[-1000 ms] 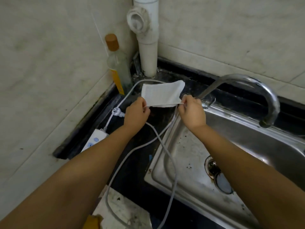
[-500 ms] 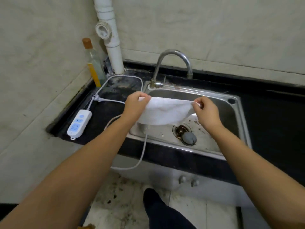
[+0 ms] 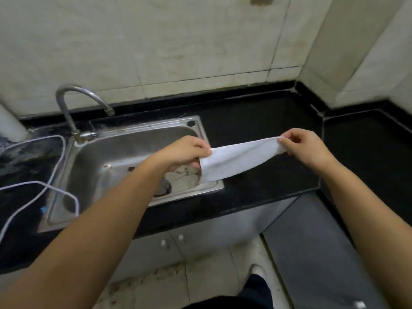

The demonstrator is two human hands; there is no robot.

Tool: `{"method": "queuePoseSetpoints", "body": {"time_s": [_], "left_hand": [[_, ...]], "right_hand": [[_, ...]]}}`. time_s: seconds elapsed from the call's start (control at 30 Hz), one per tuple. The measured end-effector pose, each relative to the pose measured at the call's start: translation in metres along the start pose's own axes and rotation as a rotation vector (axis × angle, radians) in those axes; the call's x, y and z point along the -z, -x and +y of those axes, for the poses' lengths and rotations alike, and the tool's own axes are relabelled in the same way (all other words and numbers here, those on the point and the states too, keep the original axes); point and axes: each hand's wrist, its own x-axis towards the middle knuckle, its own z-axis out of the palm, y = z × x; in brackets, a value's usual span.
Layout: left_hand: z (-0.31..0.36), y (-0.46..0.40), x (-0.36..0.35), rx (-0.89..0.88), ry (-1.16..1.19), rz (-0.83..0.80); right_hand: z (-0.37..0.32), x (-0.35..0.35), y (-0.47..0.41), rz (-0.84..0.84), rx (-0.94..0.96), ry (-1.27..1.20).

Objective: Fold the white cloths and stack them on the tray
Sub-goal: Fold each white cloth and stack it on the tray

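A white cloth (image 3: 239, 158) is stretched in the air between my two hands, above the right rim of the sink and the black counter. My left hand (image 3: 185, 150) pinches its left end and my right hand (image 3: 303, 146) pinches its right end. The cloth sags a little in the middle and its lower left corner hangs over the sink's edge. No tray is in view.
A steel sink (image 3: 124, 139) with a curved tap (image 3: 73, 103) sits in a black counter (image 3: 256, 117) that turns a corner at the right. A white cable (image 3: 35, 192) loops across the counter left of the sink. Tiled walls stand behind. Floor and my foot show below.
The view has swung right, away from the bottle and power strip. My hands carried the cloth from over the sink's middle to its right edge and pulled it out longer.
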Motion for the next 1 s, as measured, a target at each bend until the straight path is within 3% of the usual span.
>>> {"method": "queuePoseSetpoints", "body": {"time_s": [0.2, 0.27, 0.33, 0.47, 0.57, 0.77, 1.0], "left_hand": [[0.052, -0.085, -0.075, 0.026, 0.318, -0.225], [0.061, -0.109, -0.091, 0.052, 0.397, -0.215], [0.065, -0.135, -0.106, 0.097, 0.431, -0.100], [0.062, -0.197, -0.123, 0.141, 0.113, 0.304], [0.059, -0.235, -0.131, 0.089, -0.057, 0.445], [0.046, -0.268, -0.141, 0.067, -0.268, 0.406], [-0.010, -0.229, -0.171, 0.029, -0.464, 0.302]], "right_hand": [[0.070, 0.110, -0.044, -0.098, -0.067, -0.126], [0.087, 0.124, -0.067, -0.102, -0.074, -0.125], [0.106, 0.126, -0.091, -0.093, -0.081, -0.090], [0.142, 0.105, -0.144, -0.062, -0.125, 0.022], [0.163, 0.087, -0.178, -0.056, -0.174, 0.099], [0.198, 0.072, -0.205, -0.058, -0.205, 0.166], [0.230, 0.057, -0.137, -0.147, -0.080, 0.223]]}}
